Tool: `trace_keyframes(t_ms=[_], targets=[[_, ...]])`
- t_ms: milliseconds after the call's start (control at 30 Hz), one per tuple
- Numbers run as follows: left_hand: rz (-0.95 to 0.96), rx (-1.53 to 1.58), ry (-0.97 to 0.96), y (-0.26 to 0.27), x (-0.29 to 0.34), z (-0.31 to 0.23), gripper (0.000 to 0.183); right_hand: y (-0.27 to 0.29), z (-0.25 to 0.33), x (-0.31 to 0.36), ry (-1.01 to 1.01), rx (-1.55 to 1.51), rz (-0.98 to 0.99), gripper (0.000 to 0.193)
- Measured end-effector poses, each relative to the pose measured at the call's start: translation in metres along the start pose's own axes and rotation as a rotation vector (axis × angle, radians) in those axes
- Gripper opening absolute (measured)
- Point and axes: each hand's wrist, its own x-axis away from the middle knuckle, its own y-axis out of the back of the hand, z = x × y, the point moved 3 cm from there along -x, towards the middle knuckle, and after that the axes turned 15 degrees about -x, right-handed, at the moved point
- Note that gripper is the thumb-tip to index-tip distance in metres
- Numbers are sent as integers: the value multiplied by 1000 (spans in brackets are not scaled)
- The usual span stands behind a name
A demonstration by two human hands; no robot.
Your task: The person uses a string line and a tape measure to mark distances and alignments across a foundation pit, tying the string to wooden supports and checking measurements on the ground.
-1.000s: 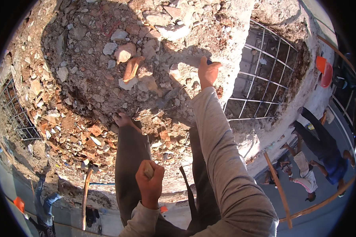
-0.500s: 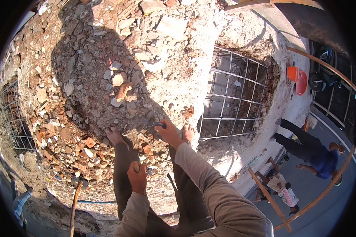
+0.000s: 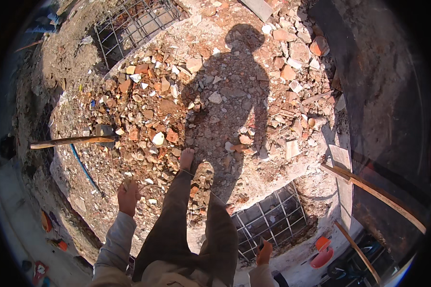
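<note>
My left hand (image 3: 128, 196) is out over the rubble at the left, its fingers closed. A pale bit shows at its top, too small to name. Low on the right, my right hand (image 3: 264, 252) is closed around a small dark object (image 3: 260, 243) whose kind I cannot make out. It is next to a steel rebar grid (image 3: 271, 217) over a pit. Broken brick and stone rubble (image 3: 148, 115) covers the ground around my bare foot (image 3: 187, 159). My other foot is mostly hidden behind my leg.
A second rebar grid (image 3: 134, 26) covers a pit at the far left. A wooden stick (image 3: 72, 142) and a blue hose (image 3: 84, 167) lie left. Wooden poles (image 3: 376, 197) cross at right, near an orange and a red container (image 3: 322, 258). My shadow (image 3: 230, 91) falls ahead.
My view has turned, so the grids and poles sit elsewhere. My hands have moved apart, the left outward over the rubble, the right away from my foot toward the lower right. Both remain closed.
</note>
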Motion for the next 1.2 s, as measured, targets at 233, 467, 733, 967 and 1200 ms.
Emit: trace_keyframes(t_ms=[233, 467, 733, 967, 1200], targets=[[-303, 453, -41, 131, -9, -71, 26, -95, 142, 123, 277, 365, 100, 21], [-470, 739, -449, 306, 11, -233, 20, -224, 239, 169, 539, 309, 215, 18], [-746, 755, -763, 436, 77, -282, 16, -361, 277, 242, 411, 276, 485, 23], [-682, 485, -532, 364, 34, -300, 18, -500, 263, 294, 349, 429, 637, 27], [11, -92, -174, 238, -90, -296, 10, -647, 250, 407, 423, 674, 1090, 40]])
